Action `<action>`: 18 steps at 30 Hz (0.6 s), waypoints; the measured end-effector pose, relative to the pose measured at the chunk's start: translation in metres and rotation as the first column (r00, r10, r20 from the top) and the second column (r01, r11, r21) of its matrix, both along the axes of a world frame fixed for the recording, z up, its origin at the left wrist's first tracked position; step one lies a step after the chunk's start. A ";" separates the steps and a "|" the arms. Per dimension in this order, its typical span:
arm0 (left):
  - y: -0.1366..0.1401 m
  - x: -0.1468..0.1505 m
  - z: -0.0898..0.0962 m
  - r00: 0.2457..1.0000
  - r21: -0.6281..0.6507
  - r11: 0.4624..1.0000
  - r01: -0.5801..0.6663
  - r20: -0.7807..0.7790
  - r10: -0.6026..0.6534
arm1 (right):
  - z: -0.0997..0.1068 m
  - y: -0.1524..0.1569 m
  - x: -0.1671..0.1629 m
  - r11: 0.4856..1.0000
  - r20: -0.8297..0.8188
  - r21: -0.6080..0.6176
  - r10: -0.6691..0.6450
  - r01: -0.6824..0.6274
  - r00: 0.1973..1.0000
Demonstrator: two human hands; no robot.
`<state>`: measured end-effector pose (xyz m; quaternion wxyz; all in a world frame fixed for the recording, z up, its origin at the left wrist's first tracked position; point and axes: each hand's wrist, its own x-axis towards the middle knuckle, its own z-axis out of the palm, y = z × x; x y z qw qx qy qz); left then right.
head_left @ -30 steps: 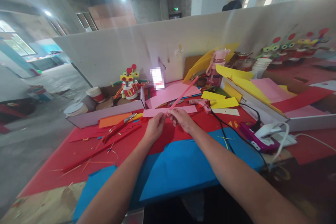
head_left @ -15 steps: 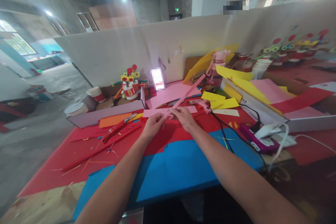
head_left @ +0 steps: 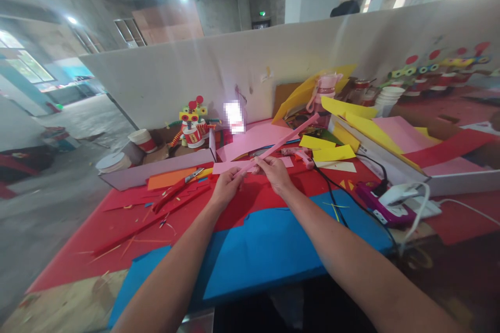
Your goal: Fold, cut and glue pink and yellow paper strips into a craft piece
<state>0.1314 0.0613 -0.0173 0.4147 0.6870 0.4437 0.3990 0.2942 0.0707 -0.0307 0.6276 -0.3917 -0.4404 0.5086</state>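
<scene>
Between both hands runs a narrow pink paper strip [head_left: 287, 139], slanting up to the right over the red table covering. My left hand [head_left: 229, 184] pinches its near end. My right hand [head_left: 272, 171] grips it a little farther along, fingers closed on the paper. Just behind the hands a wider pink paper piece [head_left: 223, 167] lies flat, partly hidden by them. A pink glue gun [head_left: 302, 156] rests to the right of my right hand. Left of my left hand lies a red-handled utility knife [head_left: 194, 174].
Purple power strip [head_left: 385, 208] with plugs and cables sits at right. A box of coloured paper [head_left: 390, 140] stands behind it. Paper-cup robot figures [head_left: 194, 130] stand in a shallow box at left. Blue sheet [head_left: 265, 244] covers the near edge. A white partition [head_left: 175, 73] closes the back.
The pink strip's far end has shifted right and slightly lower, with more of the strip showing between and beyond my hands. Both hands stay in nearly the same place.
</scene>
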 end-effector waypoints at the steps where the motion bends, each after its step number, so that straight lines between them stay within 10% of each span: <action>1: 0.000 0.000 0.000 1.000 0.013 1.000 0.010 -0.004 -0.010 | 0.000 0.000 0.000 1.000 -0.008 0.003 0.001 -0.001 1.000; 9: -0.002 -0.001 0.003 0.993 -0.062 0.992 0.106 0.066 -0.101 | 0.001 -0.006 -0.005 0.976 0.038 0.009 0.217 -0.217 0.976; 18: -0.001 0.001 0.001 0.987 -0.155 0.976 0.152 0.083 -0.141 | 0.002 -0.001 0.007 0.999 0.237 0.033 -0.002 -0.006 0.971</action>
